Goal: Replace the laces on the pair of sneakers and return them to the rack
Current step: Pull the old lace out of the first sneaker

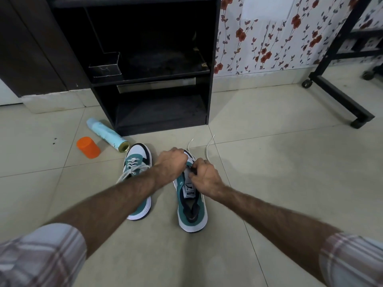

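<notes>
With left hand (173, 160) and right hand (204, 172) both pinching the white lace (207, 148) low on the right sneaker (191, 206), thread eyelets evenly, keeping ends level.

Teal, white and navy sneakers on pale beige floor tiles

The left sneaker (137, 162) carries white laces; a white lace (207, 149) trails from the right sneaker (191, 212). Orange cap (88, 147), light-blue can (106, 134), black rack (153, 65), red-flowered wallpaper (269, 38), plaid sleeves (41, 255).
</notes>
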